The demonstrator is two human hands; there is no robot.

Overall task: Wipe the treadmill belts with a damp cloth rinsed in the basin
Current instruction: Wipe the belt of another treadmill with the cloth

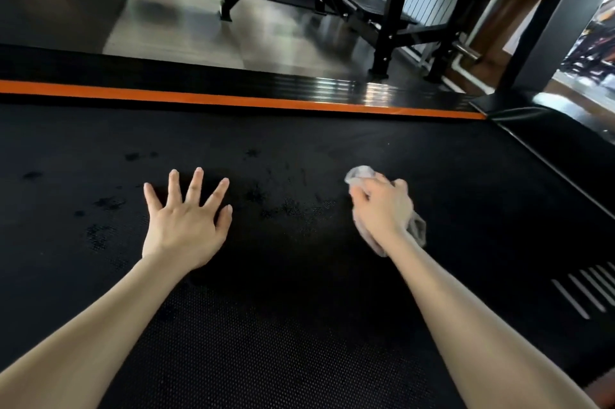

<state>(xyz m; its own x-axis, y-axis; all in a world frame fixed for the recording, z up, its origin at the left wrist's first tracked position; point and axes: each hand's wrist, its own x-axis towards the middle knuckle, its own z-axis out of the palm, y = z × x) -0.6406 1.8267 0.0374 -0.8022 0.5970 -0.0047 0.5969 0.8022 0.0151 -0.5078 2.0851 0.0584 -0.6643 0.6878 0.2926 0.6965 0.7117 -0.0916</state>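
A black textured treadmill belt (299,275) fills the lower part of the head view, with dark damp spots scattered across its middle. My left hand (188,218) lies flat on the belt with its fingers spread, holding nothing. To its right, my right hand (382,205) is closed around a crumpled pale grey cloth (361,172), pressing it on the belt. Cloth ends stick out above the fingers and beside the wrist. No basin is in view.
An orange stripe (233,99) and a black side rail (233,80) border the belt's far edge. Beyond stands a black weight bench frame (382,25) on a grey floor. A dark upright post (549,19) rises at the right, above the treadmill's front cover (565,139).
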